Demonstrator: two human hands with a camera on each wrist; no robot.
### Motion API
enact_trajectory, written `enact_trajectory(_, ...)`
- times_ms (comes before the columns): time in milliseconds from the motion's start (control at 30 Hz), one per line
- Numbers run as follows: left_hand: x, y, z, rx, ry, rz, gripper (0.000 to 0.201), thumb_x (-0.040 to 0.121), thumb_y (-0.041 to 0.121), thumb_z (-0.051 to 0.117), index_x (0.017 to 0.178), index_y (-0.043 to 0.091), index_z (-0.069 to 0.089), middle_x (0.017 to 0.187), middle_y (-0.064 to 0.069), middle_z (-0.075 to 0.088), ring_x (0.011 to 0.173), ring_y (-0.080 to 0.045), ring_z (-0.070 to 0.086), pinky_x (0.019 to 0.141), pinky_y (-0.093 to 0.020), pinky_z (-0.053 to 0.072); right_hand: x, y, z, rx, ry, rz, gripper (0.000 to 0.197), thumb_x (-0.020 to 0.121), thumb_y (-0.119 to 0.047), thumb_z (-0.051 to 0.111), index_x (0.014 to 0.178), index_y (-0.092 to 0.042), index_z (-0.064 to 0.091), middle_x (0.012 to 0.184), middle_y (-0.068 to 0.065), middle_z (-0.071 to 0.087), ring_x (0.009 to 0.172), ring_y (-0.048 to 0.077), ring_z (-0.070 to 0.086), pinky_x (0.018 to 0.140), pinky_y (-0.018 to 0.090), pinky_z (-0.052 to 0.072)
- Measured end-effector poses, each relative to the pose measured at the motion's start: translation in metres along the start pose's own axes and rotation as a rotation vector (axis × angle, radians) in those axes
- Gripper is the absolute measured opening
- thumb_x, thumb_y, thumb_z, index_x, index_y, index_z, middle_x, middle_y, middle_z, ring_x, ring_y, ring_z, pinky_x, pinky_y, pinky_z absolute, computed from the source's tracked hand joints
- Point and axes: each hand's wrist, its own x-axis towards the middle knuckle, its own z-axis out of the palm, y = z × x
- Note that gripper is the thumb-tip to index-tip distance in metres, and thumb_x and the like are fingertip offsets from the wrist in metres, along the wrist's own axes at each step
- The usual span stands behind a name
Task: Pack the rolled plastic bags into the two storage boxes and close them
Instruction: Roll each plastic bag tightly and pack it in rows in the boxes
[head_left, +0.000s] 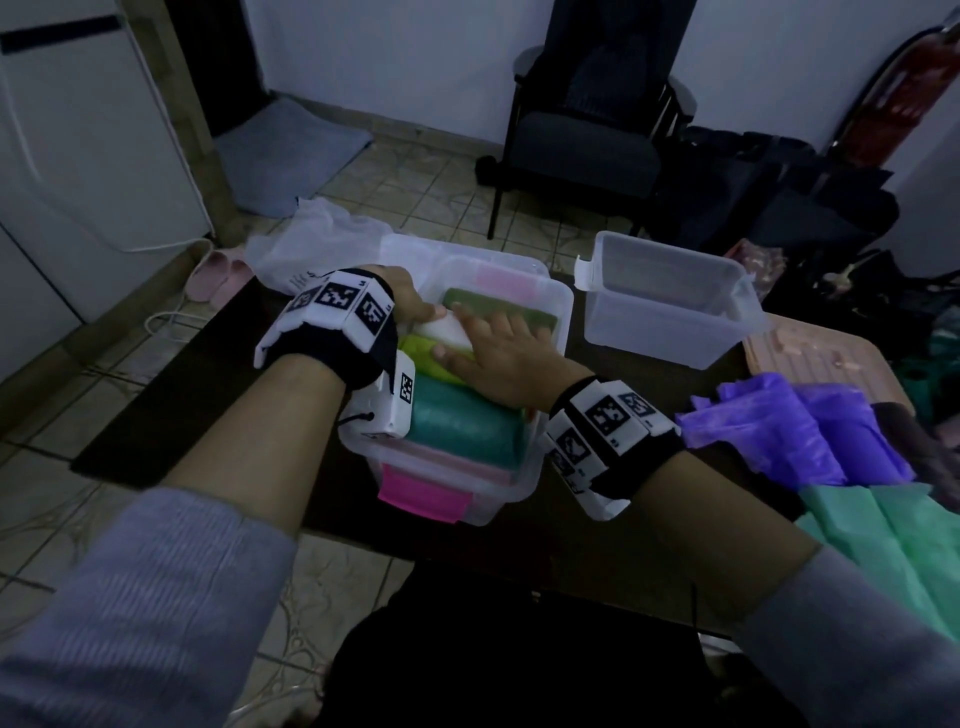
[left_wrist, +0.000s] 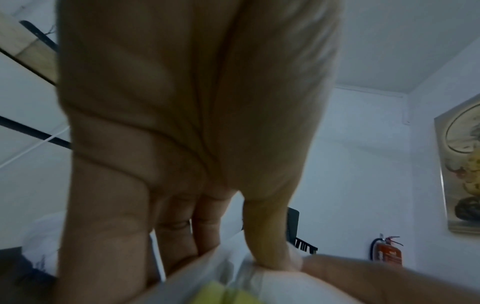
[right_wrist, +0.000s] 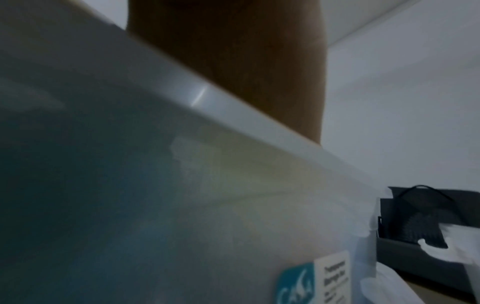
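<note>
A clear storage box (head_left: 565, 306) stands mid-table, packed with rolled bags: a teal roll (head_left: 462, 426) nearest me, a yellow-green roll (head_left: 421, 356), a white roll (head_left: 447, 332) and an olive roll (head_left: 540, 317). My left hand (head_left: 410, 304) is at the box's left side, its fingers (left_wrist: 179, 236) straight down by the white roll (left_wrist: 272, 281) and its thumb on top of it. My right hand (head_left: 498, 353) lies flat on the rolls with fingers spread. The right wrist view shows only the box wall (right_wrist: 155, 185) and my palm (right_wrist: 233, 61). A second clear box (head_left: 665, 332) stands open and empty to the right.
A pink latch (head_left: 421, 499) hangs at the packed box's front. Loose purple bags (head_left: 779, 431) and green bags (head_left: 883, 535) lie at the table's right, with a pinkish board (head_left: 810, 353) behind them. A white plastic bag (head_left: 311, 234) sits at the back left. A chair (head_left: 582, 140) stands beyond.
</note>
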Motion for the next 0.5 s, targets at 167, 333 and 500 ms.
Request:
enact_trajectory(167,-0.007,0.01,0.002,0.089,0.08,0.012,0.054,0.094,0.043,0.049,0.116,-0.005,0.054,0.115,-0.022,0.057,0.092,-0.026,0.047,0.075,-0.028,0.03,0.003,0.002,-0.001,0.01,-0.054,0.006,0.069,0.093,-0.062,0.023,0.151,-0.026,0.007,0.152,0.012,0.023,0.139,0.029,0.023,0.111,0.047,0.017)
enact_trajectory(333,-0.01,0.014,0.002,0.136,0.08,0.008,0.056,0.094,0.043,0.05,0.121,-0.006,0.051,0.125,-0.022,0.055,0.115,-0.031,0.052,0.086,-0.033,0.037,0.007,0.003,0.002,0.025,-0.047,0.016,0.07,0.093,-0.063,0.023,0.15,-0.027,0.008,0.153,0.011,0.022,0.14,0.028,0.022,0.112,0.048,0.016)
enact_trajectory(500,-0.01,0.014,0.003,0.146,0.085,0.01,0.046,0.093,0.043,0.051,0.074,0.001,0.048,0.087,-0.014,0.05,0.086,-0.025,0.046,0.062,-0.028,0.032,0.007,0.004,0.004,0.055,-0.029,0.014,0.069,0.092,-0.063,0.025,0.15,-0.028,0.009,0.152,0.01,0.024,0.139,0.027,0.022,0.112,0.048,0.016)
